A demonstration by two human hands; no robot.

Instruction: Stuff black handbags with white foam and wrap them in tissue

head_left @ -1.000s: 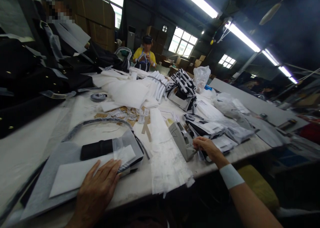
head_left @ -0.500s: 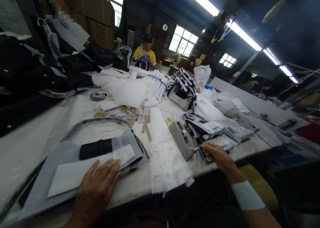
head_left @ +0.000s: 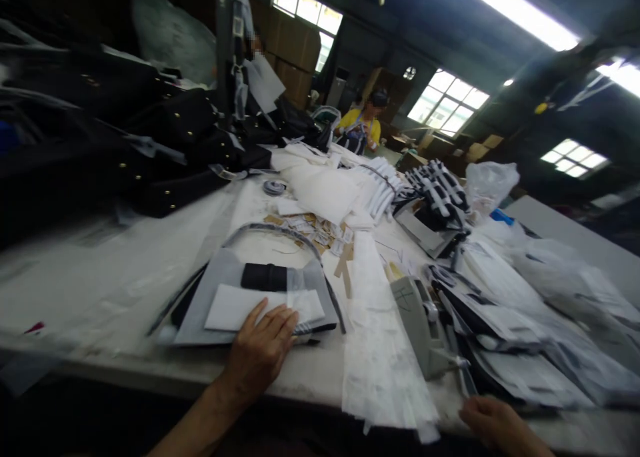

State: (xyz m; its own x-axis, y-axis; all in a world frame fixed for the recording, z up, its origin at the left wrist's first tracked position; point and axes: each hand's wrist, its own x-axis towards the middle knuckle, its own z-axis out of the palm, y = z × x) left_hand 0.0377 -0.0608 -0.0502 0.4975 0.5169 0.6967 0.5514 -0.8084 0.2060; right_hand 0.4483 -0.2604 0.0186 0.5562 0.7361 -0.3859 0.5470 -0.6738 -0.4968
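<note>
My left hand lies flat, fingers spread, on a white sheet that sits on a grey plastic bag with a folded black garment in it. My right hand is low at the table's front edge, fingers curled and blurred; what they hold, if anything, does not show. It is a short way below and right of a grey tape dispenser. A long strip of white tissue paper lies between my hands.
Black garments with gold buttons are heaped at the left. White folded garments, striped ones, paper tags, a tape roll and bagged garments crowd the table. A person in yellow works at the far end.
My view has swung left and down. My right hand has drawn back from the tape dispenser toward the near table edge. My left hand still rests on the white sheet.
</note>
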